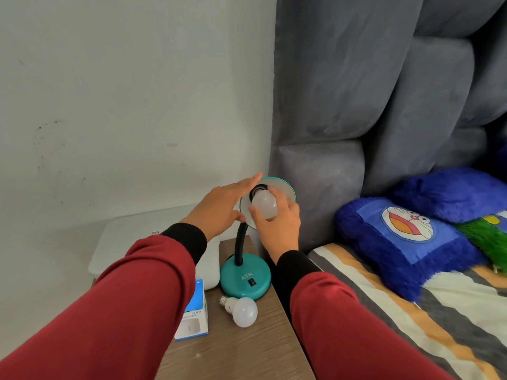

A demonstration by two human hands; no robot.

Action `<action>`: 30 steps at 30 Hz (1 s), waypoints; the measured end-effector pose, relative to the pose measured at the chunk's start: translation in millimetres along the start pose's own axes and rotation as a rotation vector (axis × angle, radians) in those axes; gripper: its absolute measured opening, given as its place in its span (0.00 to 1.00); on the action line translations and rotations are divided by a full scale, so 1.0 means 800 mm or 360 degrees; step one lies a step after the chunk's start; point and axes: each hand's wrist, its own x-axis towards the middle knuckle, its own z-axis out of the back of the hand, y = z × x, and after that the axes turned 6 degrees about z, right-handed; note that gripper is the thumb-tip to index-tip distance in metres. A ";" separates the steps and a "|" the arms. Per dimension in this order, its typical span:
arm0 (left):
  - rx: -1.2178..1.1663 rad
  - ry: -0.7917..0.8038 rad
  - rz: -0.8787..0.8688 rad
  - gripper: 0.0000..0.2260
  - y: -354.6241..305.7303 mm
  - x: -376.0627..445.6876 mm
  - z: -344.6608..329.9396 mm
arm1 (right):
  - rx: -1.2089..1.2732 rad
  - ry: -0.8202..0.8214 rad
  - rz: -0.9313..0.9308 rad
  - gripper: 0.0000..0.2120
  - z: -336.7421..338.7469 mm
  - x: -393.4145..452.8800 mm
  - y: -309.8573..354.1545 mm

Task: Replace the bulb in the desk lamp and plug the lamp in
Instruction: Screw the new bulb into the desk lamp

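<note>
The lamp [245, 279] stood on the nightstand [233, 344], its teal base near the edge beside the bed [411, 311] and its black neck curving up to a shade [285, 192] tilted toward the person. The right hand [277, 223] was curled round a white bulb [264, 205] whose base sat at the socket in the middle of the shade; thumb and fingers wrapped its globe, a grip suited to twisting. Whether the bulb was going in or coming out could not be told from this alone. The left hand [222, 207] lay open and nearly flat against the shade's left rim, gripping nothing, most likely bracing the shade so the flexible neck would not swing under the turning. Just in front of the lamp's base a second bulb [242, 311] lay on its side, threads pointing left, set within easy reach for the swap. Left of that bulb stood a blue and white box [193, 314], probably its packaging. No plug, cord or outlet was visible, so the plugging-in seemed yet to come.
</note>
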 end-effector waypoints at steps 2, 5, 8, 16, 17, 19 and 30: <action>-0.0001 -0.0005 -0.0006 0.42 0.001 0.000 0.000 | -0.0004 0.0024 -0.0046 0.28 0.000 0.001 -0.002; -0.0021 -0.0010 -0.0014 0.42 0.002 -0.001 -0.001 | 0.0067 -0.0065 -0.0164 0.28 -0.002 0.003 -0.002; -0.0035 -0.0006 -0.0011 0.42 0.002 0.000 -0.001 | 0.0079 -0.0097 -0.0127 0.30 -0.005 0.003 -0.001; -0.0010 -0.0011 -0.0013 0.42 0.002 0.000 -0.002 | 0.0122 -0.0048 -0.0126 0.27 -0.006 0.006 -0.006; -0.0018 -0.0014 -0.0019 0.42 0.003 0.000 -0.002 | 0.0156 -0.0077 -0.0187 0.29 -0.005 0.007 -0.005; -0.0023 -0.0017 -0.0019 0.42 0.003 0.000 -0.002 | 0.0152 -0.0085 -0.0162 0.33 -0.004 0.005 -0.005; 0.0016 -0.0029 -0.0013 0.42 0.002 -0.001 -0.003 | 0.0151 -0.0025 -0.0086 0.33 -0.008 0.003 -0.003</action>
